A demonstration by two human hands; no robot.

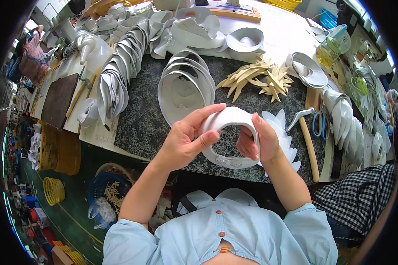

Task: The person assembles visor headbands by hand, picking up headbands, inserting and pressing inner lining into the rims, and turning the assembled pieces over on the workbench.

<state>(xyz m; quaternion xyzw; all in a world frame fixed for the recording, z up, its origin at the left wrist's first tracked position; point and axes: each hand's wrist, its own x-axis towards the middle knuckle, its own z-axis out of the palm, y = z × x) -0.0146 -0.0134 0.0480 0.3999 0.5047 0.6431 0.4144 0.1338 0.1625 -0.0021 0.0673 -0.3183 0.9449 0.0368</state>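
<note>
Between my two hands, above the near edge of the dark speckled slab [139, 119], is a white shoe upper [232, 115] bent into a ring. My left hand [183, 142] grips its left side, with the thumb on the inner rim. My right hand [266, 138] holds the right side, its fingers curled through the opening. Just beyond my left hand lies a nested stack of white uppers [164, 90]. White crescent-shaped stiffener pieces [284, 140] fan out beside my right hand. Farther off is a heap of beige curved strips [256, 79].
Right of the slab lie a wooden-handled hammer [309, 150] and blue-handled scissors [319, 126]. A long row of nested uppers [119, 73] runs along the left. A jug of yellow liquid [331, 51] stands at the back right. A blue basket [95, 192] sits on the floor at left.
</note>
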